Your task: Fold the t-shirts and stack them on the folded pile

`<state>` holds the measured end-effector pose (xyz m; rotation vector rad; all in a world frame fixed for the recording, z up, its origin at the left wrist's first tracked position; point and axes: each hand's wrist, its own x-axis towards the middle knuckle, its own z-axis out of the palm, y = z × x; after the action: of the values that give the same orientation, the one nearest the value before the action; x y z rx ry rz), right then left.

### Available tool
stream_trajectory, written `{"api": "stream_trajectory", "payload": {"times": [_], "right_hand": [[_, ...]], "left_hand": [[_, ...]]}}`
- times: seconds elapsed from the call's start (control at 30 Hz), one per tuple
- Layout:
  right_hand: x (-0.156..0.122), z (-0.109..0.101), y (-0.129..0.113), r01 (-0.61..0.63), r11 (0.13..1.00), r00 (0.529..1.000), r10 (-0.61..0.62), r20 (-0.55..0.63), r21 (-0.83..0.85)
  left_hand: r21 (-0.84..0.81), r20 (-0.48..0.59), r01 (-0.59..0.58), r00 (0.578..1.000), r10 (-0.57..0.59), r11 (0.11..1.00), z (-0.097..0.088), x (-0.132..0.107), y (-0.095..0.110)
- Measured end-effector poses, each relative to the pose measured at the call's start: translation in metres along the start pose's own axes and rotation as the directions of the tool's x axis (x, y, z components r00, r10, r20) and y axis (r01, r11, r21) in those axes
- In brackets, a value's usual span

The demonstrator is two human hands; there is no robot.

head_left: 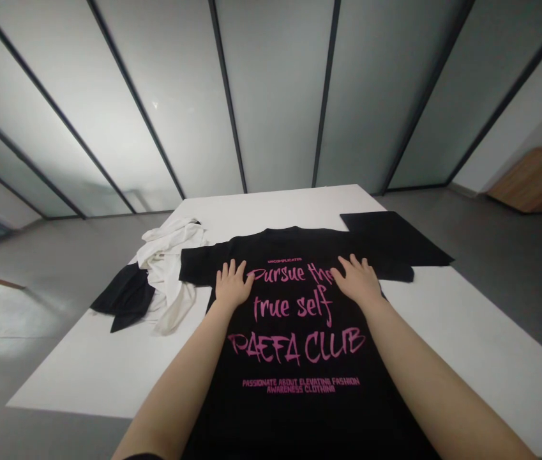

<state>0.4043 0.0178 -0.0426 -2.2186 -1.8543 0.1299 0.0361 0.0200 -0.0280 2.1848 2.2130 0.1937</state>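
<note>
A black T-shirt (pixel 294 332) with pink lettering lies spread flat on the white table (pixel 481 345), its printed side up and its collar at the far end. My left hand (pixel 232 284) rests palm down on the upper left of the print, fingers stretched out. My right hand (pixel 357 280) lies flat on the upper right of the print, fingers spread. Neither hand holds anything.
A crumpled white garment (pixel 170 255) and a black garment (pixel 127 297) lie at the table's left edge. A folded black garment (pixel 390 236) sits at the far right, partly over the table's edge. Frosted glass panels (pixel 275 96) stand behind the table.
</note>
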Motion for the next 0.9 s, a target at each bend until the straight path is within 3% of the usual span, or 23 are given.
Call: {"api": "stream_trajectory", "payload": {"times": [0.17,0.3,0.37,0.43,0.5,0.6,0.77,0.9], "right_hand": [[0.006,-0.001,0.009,-0.021,1.0,0.999,0.021,-0.024,0.001],[0.003,-0.004,0.002,0.003,0.999,0.998,0.0,-0.067,0.045],[-0.002,-0.006,-0.01,0.09,0.992,0.992,-0.082,-0.093,0.085],[-0.013,-0.007,-0.028,0.232,0.966,0.97,-0.222,-0.095,0.113],[-0.026,-0.007,-0.047,0.351,0.929,0.936,-0.348,-0.048,0.12],[-0.049,-0.004,-0.067,0.413,0.902,0.904,-0.423,0.061,0.128],[-0.07,0.0,-0.062,0.361,0.929,0.918,-0.369,0.145,0.083],[-0.062,0.0,-0.05,0.234,0.972,0.953,-0.234,0.191,0.022]], "left_hand": [[0.018,-0.011,0.125,0.992,-0.125,0.992,-0.012,0.028,-0.029],[0.013,-0.106,0.138,0.985,-0.136,0.99,-0.019,0.021,-0.031],[0.014,-0.177,0.085,0.981,-0.082,0.996,-0.02,0.008,-0.023],[0.014,-0.189,-0.037,0.981,0.039,0.999,-0.018,-0.009,-0.011],[0.003,-0.135,-0.17,0.976,0.169,0.985,-0.015,-0.026,0.001],[-0.032,-0.041,-0.262,0.964,0.261,0.964,-0.009,-0.047,0.011],[-0.026,0.025,-0.218,0.975,0.219,0.976,-0.002,-0.065,0.005],[0.01,0.049,-0.133,0.99,0.132,0.991,-0.001,-0.061,0.0]]}}
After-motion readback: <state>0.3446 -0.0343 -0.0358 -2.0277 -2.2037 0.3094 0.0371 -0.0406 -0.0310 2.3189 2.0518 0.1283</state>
